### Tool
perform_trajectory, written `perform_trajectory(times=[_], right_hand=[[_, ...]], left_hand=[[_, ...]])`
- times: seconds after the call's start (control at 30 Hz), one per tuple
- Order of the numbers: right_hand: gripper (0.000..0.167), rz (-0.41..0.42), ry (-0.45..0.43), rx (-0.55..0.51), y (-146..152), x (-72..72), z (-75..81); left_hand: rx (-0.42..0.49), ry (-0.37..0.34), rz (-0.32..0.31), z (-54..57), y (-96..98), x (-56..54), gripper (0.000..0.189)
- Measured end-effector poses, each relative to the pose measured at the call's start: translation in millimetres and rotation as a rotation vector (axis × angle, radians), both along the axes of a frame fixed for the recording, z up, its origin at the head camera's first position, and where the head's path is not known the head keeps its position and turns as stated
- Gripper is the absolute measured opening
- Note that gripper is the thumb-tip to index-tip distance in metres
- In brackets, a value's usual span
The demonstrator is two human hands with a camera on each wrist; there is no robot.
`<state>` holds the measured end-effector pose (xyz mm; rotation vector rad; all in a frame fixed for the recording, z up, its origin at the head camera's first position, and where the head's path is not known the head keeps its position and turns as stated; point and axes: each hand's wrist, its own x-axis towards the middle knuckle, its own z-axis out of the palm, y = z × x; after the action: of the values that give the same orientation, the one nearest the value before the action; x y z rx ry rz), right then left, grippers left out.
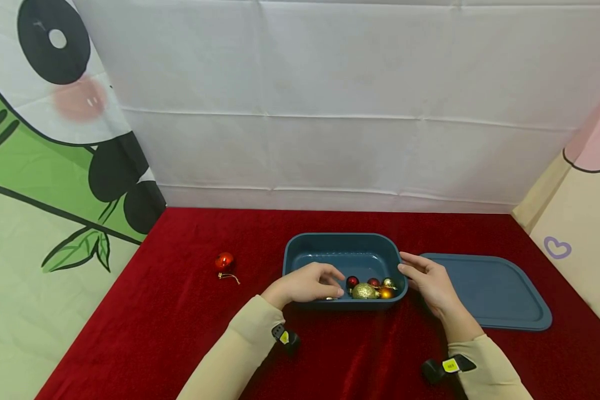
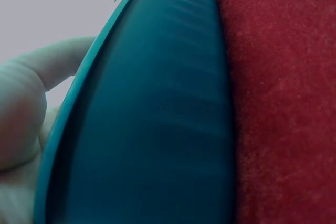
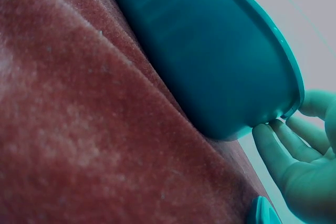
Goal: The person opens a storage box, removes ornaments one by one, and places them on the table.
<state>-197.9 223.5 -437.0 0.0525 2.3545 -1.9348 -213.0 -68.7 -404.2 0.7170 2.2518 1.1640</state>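
A blue rectangular plastic box [image 1: 342, 244] stands open-topped on the red cloth. Its right end is held by my right hand [image 1: 432, 286]; in the right wrist view the fingers [image 3: 275, 153] touch the outer wall and the thumb lies at the rim. My left hand [image 1: 307, 283] reaches over the front left rim into the box, fingers bent, with a gap between thumb and forefinger. Beside its fingertips lie Christmas baubles: a glittery gold one [image 1: 364, 291], a dark red one [image 1: 352, 282] and several others. A small shiny bit shows below the left hand, mostly hidden.
The blue lid [image 1: 490, 291] lies flat on the cloth right of the box. A shiny red bauble [image 1: 224, 261] with a gold string loop [image 1: 229, 276] lies to the left. White fabric [image 1: 300, 111] hangs behind the red cloth [image 1: 145, 333].
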Motion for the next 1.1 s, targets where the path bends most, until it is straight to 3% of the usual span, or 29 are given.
perform_trajectory(times=[0.3, 0.63, 1.1], right_hand=[[0.059, -0.005, 0.000, 0.003, -0.9, -0.4, -0.6], [0.058, -0.012, -0.003, 0.000, -1.7, -0.4, 0.2], [0.058, -0.011, -0.011, 0.005, -1.4, -0.1, 1.9]], left_hand=[[-0.062, 0.004, -0.053, -0.8, 3.6, -2.2, 0.032], [0.054, -0.116, -0.038, -3.7, 2.2, -5.5, 0.036], [0.058, -0.087, -0.003, -4.8, 3.4, -6.0, 0.035]])
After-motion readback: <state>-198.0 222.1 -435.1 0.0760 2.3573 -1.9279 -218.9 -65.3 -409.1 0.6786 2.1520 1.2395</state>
